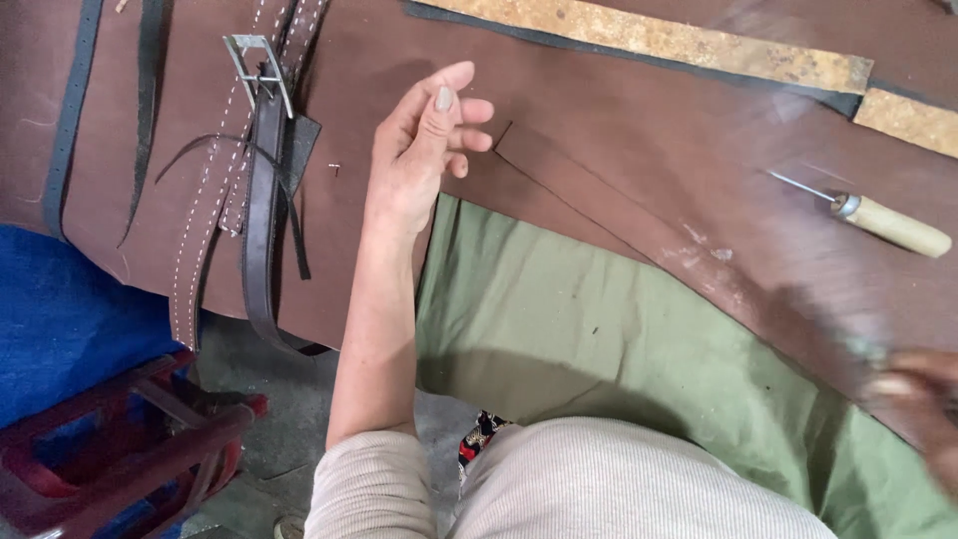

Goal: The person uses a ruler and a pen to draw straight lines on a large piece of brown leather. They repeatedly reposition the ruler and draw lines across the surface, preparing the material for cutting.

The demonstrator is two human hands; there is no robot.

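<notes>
One buckled strap (261, 190), one wooden-handled awl (878, 220), two hands: left hand (424, 150) hovers loosely open, right hand (923, 399) too blurred to tell. Brown leather sheet (619, 130) over green cloth (589, 329); one red stool (130, 449) below.

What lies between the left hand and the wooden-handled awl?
In the head view, only bare brown leather sheet lies between the left hand and the awl.

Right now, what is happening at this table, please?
A person is at work over a large brown leather sheet. The left hand hovers open above it, holding nothing, beside a stitched strap with a metal buckle. The right hand is a blur at the lower right edge. A wooden-handled awl lies on the leather.
</notes>
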